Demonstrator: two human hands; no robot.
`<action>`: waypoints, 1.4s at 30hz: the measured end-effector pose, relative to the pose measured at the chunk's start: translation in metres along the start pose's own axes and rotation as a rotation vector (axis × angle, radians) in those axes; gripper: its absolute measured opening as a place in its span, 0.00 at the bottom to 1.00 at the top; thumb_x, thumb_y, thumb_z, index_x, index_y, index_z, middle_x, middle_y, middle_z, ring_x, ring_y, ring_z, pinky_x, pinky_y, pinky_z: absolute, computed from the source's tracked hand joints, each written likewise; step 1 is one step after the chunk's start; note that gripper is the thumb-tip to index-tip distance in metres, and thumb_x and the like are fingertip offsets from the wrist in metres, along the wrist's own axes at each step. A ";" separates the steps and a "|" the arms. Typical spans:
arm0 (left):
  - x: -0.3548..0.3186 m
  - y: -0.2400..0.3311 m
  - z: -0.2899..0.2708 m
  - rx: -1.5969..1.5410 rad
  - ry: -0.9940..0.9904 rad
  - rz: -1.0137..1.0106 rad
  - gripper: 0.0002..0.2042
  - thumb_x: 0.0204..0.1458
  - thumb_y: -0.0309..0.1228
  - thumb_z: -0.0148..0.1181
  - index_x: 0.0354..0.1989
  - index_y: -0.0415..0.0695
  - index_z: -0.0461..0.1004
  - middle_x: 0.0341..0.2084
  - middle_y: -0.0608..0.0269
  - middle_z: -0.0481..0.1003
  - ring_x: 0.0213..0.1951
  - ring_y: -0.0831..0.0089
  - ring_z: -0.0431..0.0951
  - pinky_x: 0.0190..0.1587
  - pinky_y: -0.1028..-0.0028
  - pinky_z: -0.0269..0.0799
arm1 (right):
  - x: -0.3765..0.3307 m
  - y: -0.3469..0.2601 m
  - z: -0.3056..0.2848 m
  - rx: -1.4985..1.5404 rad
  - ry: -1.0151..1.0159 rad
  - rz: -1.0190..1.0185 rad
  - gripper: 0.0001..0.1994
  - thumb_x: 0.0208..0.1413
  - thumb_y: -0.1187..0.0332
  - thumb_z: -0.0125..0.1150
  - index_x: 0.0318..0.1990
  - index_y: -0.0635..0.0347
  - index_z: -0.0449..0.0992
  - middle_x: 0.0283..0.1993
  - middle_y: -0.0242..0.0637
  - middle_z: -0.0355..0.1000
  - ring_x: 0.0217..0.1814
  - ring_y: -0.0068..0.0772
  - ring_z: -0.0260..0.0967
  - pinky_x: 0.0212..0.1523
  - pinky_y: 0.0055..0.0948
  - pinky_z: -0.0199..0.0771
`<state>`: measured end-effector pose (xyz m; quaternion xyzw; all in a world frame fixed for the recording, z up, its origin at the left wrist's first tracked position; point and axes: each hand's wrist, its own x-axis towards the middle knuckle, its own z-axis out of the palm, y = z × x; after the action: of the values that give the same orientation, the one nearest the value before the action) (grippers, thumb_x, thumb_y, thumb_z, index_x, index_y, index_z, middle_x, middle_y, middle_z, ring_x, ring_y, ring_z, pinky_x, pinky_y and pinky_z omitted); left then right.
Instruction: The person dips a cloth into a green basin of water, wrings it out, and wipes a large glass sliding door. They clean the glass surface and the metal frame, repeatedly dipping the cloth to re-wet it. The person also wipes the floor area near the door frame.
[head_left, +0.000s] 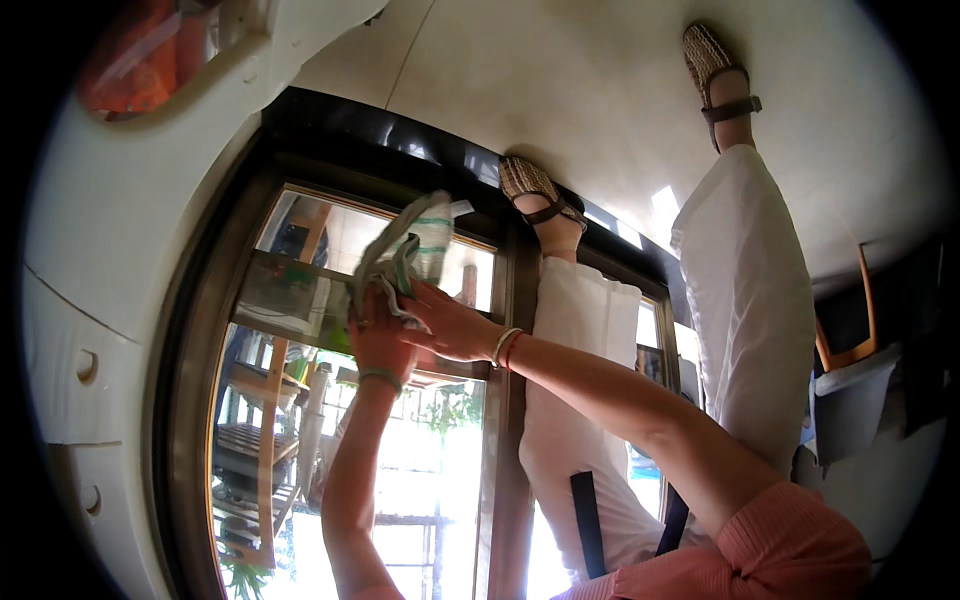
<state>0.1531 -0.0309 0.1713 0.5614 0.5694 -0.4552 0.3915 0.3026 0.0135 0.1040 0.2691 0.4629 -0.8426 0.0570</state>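
Cloth (410,245): crumpled, white with green stripe, held up against the glass of a dark-framed window (505,330). Likely soft, light and limp; best gathered in a bunch at its middle. Left hand (378,335): fingers closed on the lower folds. Right hand (450,322): fingers pinching the cloth beside it. Nearby: white trousers (745,290), woven sandals (535,190), pale floor (560,80).

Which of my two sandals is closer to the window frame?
The sandal near the picture's middle, right beside the dark window frame. The other sandal stands farther out on the pale floor.
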 end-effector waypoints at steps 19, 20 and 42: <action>0.005 -0.131 -0.037 0.291 0.190 -0.370 0.32 0.54 0.48 0.54 0.66 0.46 0.62 0.66 0.58 0.61 0.72 0.61 0.49 0.68 0.53 0.47 | 0.018 -0.027 -0.026 0.082 -0.170 0.088 0.23 0.66 0.54 0.48 0.52 0.69 0.66 0.55 0.51 0.67 0.58 0.50 0.66 0.60 0.43 0.68; 0.016 -0.130 -0.035 0.277 0.177 -0.375 0.32 0.55 0.48 0.53 0.66 0.46 0.62 0.67 0.58 0.61 0.72 0.61 0.49 0.68 0.53 0.47 | 0.012 -0.025 -0.016 0.056 -0.025 -0.007 0.20 0.66 0.54 0.47 0.45 0.67 0.66 0.45 0.48 0.69 0.50 0.49 0.69 0.52 0.44 0.71; 0.130 -0.033 0.024 0.174 0.053 -0.260 0.37 0.53 0.53 0.52 0.69 0.47 0.57 0.70 0.59 0.56 0.72 0.63 0.51 0.66 0.58 0.52 | -0.003 0.039 -0.058 0.010 0.309 0.247 0.28 0.64 0.53 0.49 0.63 0.65 0.62 0.65 0.53 0.62 0.67 0.51 0.60 0.67 0.41 0.60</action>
<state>0.1108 -0.0157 0.0427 0.5267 0.6058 -0.5345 0.2643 0.3418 0.0380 0.0515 0.4502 0.4253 -0.7803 0.0869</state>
